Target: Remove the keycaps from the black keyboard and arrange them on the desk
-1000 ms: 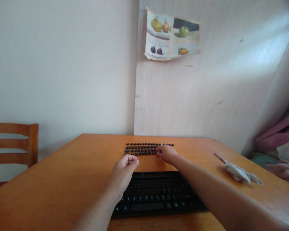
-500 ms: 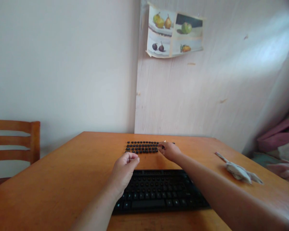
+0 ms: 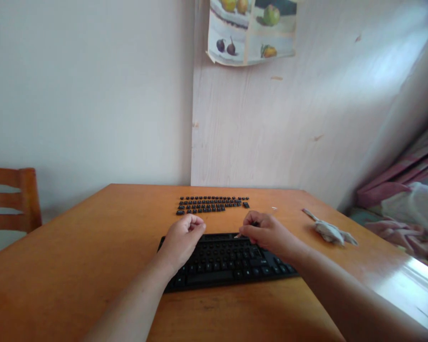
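A black keyboard [image 3: 228,266] lies on the orange wooden table [image 3: 92,247] in front of me. Behind it, several loose black keycaps [image 3: 210,204] are laid out in neat rows, with one keycap [image 3: 246,204] set slightly apart at their right end. My left hand [image 3: 181,237] hovers over the keyboard's left end, curled into a loose fist. Over the keyboard's back edge, my right hand [image 3: 267,233] has its fingers pinched together on something small that I cannot make out.
A crumpled grey cloth [image 3: 330,232] lies on the table's right side, and a tiny white scrap [image 3: 274,208] sits near the keycaps. A wooden chair [image 3: 10,199] stands at the left. Walls close the back; a fruit poster [image 3: 251,28] hangs above. Bedding [image 3: 406,209] is at the right.
My right hand has drawn back from the keycap rows to the keyboard's back edge, fingers pinched. The view has tilted down. My left hand stays curled.
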`<state>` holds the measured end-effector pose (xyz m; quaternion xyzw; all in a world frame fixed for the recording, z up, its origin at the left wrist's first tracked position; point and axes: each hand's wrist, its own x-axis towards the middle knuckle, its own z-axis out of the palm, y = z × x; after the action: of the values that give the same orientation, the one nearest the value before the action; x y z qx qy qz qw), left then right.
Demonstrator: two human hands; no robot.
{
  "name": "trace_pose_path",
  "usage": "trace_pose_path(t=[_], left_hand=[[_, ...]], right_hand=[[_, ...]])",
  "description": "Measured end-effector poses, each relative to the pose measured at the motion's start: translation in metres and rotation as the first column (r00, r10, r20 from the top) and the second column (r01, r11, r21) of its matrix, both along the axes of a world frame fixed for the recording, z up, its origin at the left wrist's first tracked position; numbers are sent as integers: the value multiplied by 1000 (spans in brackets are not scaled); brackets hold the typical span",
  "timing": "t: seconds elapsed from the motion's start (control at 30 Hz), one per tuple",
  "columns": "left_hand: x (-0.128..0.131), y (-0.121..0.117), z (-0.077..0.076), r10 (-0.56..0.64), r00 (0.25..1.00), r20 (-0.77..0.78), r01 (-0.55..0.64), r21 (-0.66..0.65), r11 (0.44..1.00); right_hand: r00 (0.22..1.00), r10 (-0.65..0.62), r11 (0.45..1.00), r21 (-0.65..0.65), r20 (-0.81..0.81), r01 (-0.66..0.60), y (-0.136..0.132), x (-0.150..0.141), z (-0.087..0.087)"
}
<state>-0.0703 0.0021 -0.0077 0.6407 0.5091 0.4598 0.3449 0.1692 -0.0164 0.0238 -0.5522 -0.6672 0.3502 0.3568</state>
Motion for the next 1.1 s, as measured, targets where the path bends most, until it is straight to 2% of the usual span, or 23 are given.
trace_pose_path(t=[0.1,0.23,0.5,0.67,0.8,0.97,1.1], left_hand=[[3,-2,-2,-39,998,-46,39,9,999],[6,-4,-2,-81,991,-108,82,13,997],[9,-8,0,-103,989,-110,106,25,994],[12,-11,-2,-113,988,-109,118,43,992],[13,-11,-7,-159,976,-147,170,61,984],[12,-11,-11,-205,961,-187,214,25,977],[11,-10,-13,-212,961,-180,217,8,976]], right_hand=[[999,9,999,-35,37,-7,-16,-5,-4],[996,28,996,78,81,-35,-21,-13,-15],[965,-38,971,237,260,-25,-21,-27,-29],[948,-50,962,269,313,-38,-22,-32,-38],[968,-77,962,273,240,8,-20,-31,-43],[991,-132,987,89,2,131,-19,-28,-46],[973,-181,981,39,-140,188,-15,-21,-48]])
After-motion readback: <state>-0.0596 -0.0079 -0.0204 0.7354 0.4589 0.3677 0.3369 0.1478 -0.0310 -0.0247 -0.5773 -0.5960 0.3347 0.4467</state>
